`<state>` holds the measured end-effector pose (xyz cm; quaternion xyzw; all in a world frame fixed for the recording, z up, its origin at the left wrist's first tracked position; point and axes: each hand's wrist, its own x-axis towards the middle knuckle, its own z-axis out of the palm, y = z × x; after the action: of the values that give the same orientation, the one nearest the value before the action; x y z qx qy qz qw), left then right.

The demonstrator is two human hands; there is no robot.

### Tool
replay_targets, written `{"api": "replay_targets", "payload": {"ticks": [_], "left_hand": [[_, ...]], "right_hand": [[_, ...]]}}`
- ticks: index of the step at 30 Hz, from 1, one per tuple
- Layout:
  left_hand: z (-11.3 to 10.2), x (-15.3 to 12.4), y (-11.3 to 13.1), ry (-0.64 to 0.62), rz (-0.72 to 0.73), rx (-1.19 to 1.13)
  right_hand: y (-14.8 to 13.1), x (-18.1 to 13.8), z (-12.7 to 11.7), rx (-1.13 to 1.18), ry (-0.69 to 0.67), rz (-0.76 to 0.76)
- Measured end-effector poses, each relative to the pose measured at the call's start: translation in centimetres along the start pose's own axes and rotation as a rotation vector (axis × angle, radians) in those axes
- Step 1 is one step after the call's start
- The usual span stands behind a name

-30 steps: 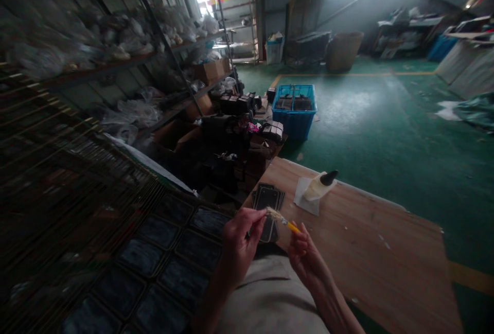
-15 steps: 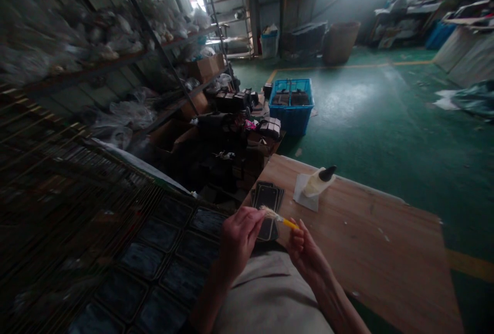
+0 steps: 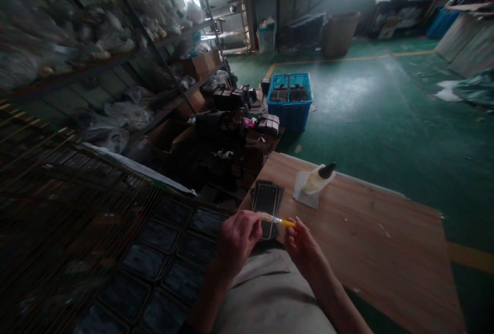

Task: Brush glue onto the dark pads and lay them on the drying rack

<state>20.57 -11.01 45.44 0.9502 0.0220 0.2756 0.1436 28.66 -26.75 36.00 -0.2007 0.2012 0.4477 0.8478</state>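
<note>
Between my two hands lies a paintbrush (image 3: 283, 221) with a yellow handle and pale bristles. My right hand (image 3: 299, 240) grips it by the handle. The fingers of my left hand (image 3: 240, 233) are pinched around the bristle end. Under the brush, at the table's near left corner, is a stack of dark rectangular pieces (image 3: 266, 197) with a light line around the edge. Farther back, a cream-coloured bottle with a black nozzle (image 3: 316, 180) leans over a white sheet of paper (image 3: 306, 197) on the wooden table (image 3: 370, 241).
Left of me, a rack (image 3: 165, 267) holds rows of dark panels with pale streaks. A blue crate (image 3: 289, 112) filled with dark pieces stands on the green floor beyond the table. Shelves (image 3: 77, 66) with plastic bags line the left wall; a cardboard box (image 3: 170, 136) sits below.
The brush has turned to lie more level, and its bristles look straighter and gathered at my left fingers. My left hand stays close to the bristles; the camera view has shifted slightly.
</note>
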Motion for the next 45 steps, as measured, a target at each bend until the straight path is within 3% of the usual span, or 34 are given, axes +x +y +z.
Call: {"api": "replay_targets", "payload": {"ticks": [3,6,9,17,23,28,36,45], "left_hand": [[-0.3,0.0,-0.8,0.087,-0.045,0.036],[-1.6,-0.1,-2.4,0.221,-0.179,0.011],[-2.8,-0.8,-4.1,0.236,-0.33,-0.038],[-1.0,-6.1,-6.5,-0.04,-0.533,-0.013],[1.1,-9.9,-8.0,-0.278,-0.578,0.076],[2.5,-12.1,-8.7,-0.389,-0.653,0.074],[3.1,-13.5,-9.1,-0.538,-0.675,-0.041],[3.5,-13.1,-8.8,-0.62,-0.8,-0.05]], "right_hand": [[-0.6,0.2,-0.3,0.001,0.02,-0.086],[-2.0,0.4,-1.1,0.013,0.041,-0.172],[-3.4,0.2,-1.4,0.029,0.026,-0.212],[-3.2,-0.1,0.5,0.145,-0.152,-0.077],[-2.8,0.4,0.8,0.236,-0.243,0.085],[-2.5,0.6,1.2,0.29,-0.311,0.207],[-2.0,1.2,1.2,0.433,-0.315,0.275],[-1.9,1.2,1.4,0.465,-0.306,0.292]]}}
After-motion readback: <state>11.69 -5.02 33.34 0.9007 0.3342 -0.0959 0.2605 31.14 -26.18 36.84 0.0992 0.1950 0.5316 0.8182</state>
